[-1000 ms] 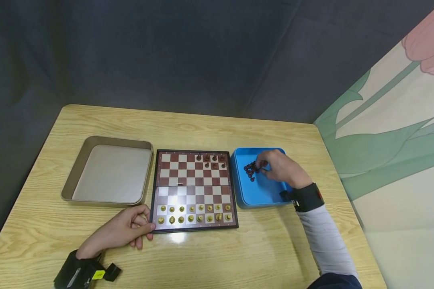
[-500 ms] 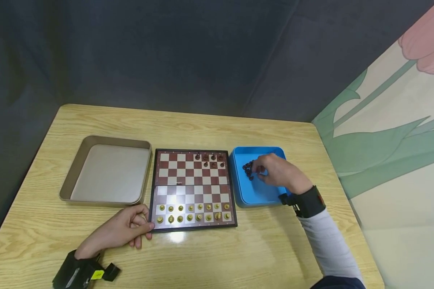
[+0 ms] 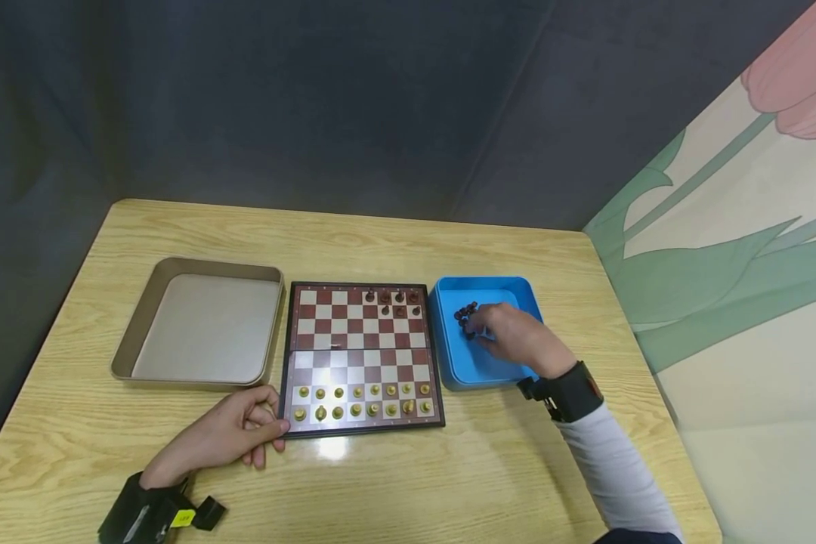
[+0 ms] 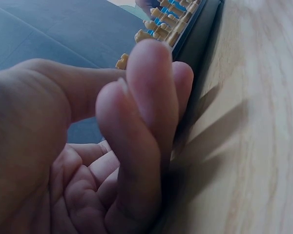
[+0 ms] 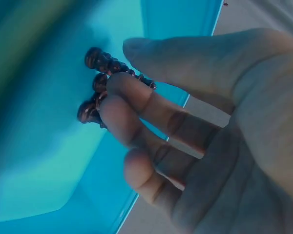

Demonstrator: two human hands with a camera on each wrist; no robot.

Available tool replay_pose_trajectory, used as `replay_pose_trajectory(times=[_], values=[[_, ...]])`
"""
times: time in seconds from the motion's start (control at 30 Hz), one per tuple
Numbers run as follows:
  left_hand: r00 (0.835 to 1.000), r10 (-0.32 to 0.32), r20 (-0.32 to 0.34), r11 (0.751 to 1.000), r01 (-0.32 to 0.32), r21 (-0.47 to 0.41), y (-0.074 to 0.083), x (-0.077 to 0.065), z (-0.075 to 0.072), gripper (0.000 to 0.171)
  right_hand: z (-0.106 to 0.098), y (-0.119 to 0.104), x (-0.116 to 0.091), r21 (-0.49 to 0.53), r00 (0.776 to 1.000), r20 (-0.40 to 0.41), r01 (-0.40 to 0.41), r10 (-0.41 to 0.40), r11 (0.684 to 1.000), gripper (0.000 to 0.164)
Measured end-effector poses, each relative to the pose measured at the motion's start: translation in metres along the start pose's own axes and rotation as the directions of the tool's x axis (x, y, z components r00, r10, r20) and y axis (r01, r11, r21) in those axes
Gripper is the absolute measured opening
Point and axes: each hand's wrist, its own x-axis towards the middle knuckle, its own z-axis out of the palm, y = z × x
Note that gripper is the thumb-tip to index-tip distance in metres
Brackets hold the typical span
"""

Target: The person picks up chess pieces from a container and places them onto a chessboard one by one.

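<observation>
My left hand (image 3: 234, 431) holds the near left corner of a chessboard (image 3: 350, 374), its thumb on the rim and the other fingers bent beside the edge. Gold chess pieces (image 3: 372, 409) stand in two rows along the board's near side. Several dark red chess pieces (image 3: 400, 311) stand at the far right of the board. Inside a blue box (image 3: 451, 363) on the right, my right hand (image 3: 520, 340) reaches down to a small heap of dark red chess pieces (image 5: 100, 59). Its fingertips touch the heap, with thumb and fingers apart in the right wrist view.
A shallow beige metal tin (image 3: 204, 332) lies left of the board. All of it rests on a light wooden table (image 3: 394, 483). A dark curtain (image 3: 313, 106) hangs behind, and a flower-patterned wall (image 3: 727, 302) rises at the right.
My right hand has shifted slightly lower and left within the blue box, over the heap of dark pieces. My left hand keeps its place at the board's corner.
</observation>
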Motion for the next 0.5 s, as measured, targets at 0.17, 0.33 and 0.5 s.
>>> replay_pose_trajectory(times=[0.17,0.33,0.5], values=[[1.0,-0.006,0.002,1.0,0.006,-0.011,-0.002,-0.001,0.0005,0.03,0.0057,0.0007,0.0005,-0.006,1.0,0.021,-0.022,0.022,1.0,0.02],[1.0,-0.002,0.001,1.0,0.002,-0.011,-0.0026,-0.0012,0.001,0.03,0.0091,0.0006,0.0007,-0.021,1.0,0.02,-0.02,0.021,1.0,0.015],[1.0,-0.005,-0.007,1.0,0.005,-0.004,-0.0011,-0.0014,0.0013,0.031,0.0107,0.001,0.0014,-0.027,1.0,0.009,-0.004,0.004,1.0,0.01]])
